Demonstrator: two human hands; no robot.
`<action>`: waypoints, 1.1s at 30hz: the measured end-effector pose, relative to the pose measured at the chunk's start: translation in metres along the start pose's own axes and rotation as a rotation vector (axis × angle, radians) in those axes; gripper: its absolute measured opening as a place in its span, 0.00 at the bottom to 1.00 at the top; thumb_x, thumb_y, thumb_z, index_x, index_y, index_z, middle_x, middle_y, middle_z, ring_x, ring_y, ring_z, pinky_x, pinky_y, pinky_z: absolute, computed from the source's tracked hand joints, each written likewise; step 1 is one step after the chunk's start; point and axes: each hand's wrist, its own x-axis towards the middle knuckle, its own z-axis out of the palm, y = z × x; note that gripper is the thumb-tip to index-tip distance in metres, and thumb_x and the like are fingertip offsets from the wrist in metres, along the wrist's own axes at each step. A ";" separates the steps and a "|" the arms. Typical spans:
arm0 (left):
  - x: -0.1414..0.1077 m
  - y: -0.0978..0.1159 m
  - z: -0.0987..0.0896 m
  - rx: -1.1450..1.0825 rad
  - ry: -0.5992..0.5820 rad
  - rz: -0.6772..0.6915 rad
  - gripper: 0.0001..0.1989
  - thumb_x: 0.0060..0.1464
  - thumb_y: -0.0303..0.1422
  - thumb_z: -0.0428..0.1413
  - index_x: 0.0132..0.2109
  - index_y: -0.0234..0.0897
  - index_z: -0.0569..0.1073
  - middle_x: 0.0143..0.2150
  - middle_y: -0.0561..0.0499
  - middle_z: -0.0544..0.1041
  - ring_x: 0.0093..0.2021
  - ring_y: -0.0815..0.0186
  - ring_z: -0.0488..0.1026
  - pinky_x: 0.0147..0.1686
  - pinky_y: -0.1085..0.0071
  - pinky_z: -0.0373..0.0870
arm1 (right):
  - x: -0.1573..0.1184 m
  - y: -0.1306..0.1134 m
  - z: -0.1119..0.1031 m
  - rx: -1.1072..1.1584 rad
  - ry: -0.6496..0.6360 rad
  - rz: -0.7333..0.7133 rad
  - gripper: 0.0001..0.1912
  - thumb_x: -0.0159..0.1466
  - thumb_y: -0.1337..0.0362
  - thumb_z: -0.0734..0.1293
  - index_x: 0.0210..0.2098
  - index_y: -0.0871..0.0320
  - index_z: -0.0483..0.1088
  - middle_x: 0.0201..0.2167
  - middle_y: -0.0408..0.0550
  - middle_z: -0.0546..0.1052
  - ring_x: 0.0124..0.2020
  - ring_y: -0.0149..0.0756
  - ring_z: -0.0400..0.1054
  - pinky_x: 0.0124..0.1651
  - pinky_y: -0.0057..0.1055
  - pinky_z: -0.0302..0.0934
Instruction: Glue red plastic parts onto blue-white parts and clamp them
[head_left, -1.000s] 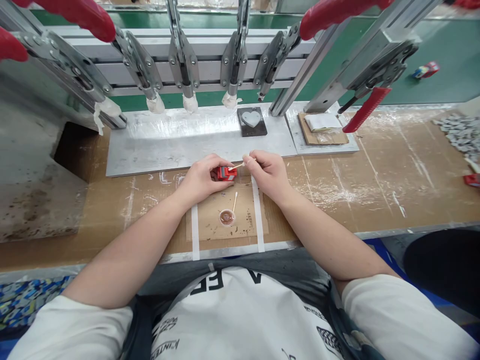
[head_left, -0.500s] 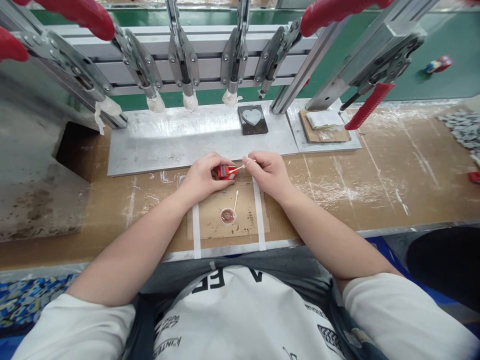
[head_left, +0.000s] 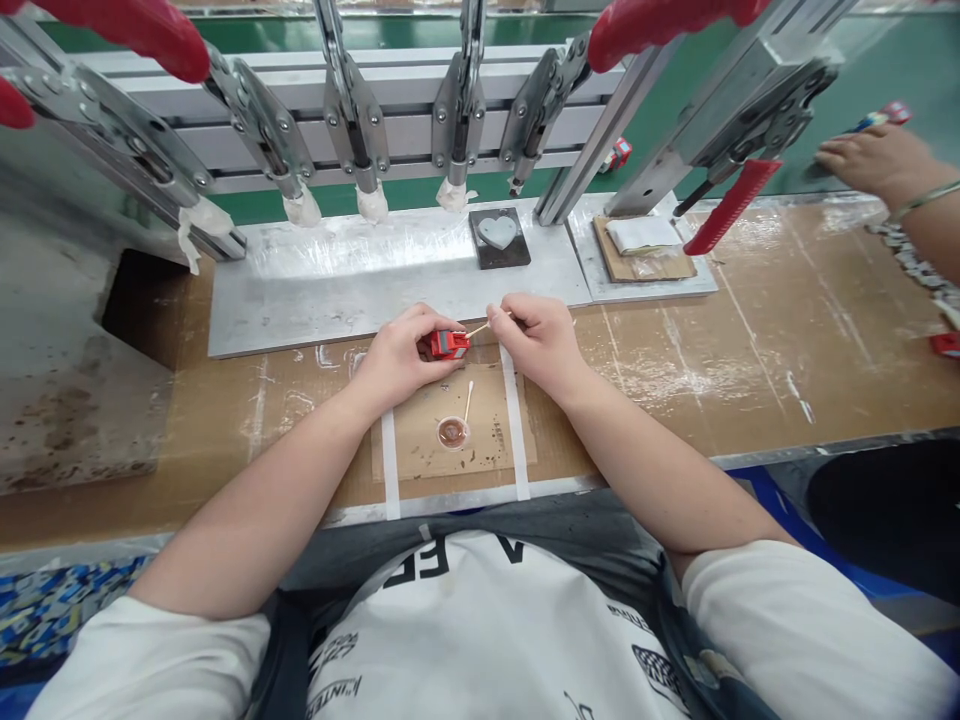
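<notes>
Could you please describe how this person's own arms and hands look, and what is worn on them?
The left hand and right hand are bare, with no gloves or watch visible. Both forearms are uncovered. The short, loose white sleeves belong to a white shirt with dark lettering.

the left hand [head_left: 401,352] covers part of the red toy [head_left: 451,344]; the right edge cuts off a co-worker's arm [head_left: 937,222].

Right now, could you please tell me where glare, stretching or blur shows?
In the head view, glare whitens the metal plate and streaks the brown benchtop; wide-angle stretching draws out the sleeves at the lower corners; the other person's hand looks slightly soft.
</notes>
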 end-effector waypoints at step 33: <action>0.003 -0.005 -0.005 -0.249 0.120 -0.123 0.27 0.52 0.43 0.72 0.57 0.38 0.81 0.53 0.43 0.84 0.53 0.54 0.81 0.57 0.56 0.78 | -0.009 -0.018 -0.002 -0.167 -0.755 -0.482 0.32 0.80 0.41 0.55 0.33 0.58 0.72 0.31 0.48 0.77 0.30 0.36 0.66 0.33 0.34 0.46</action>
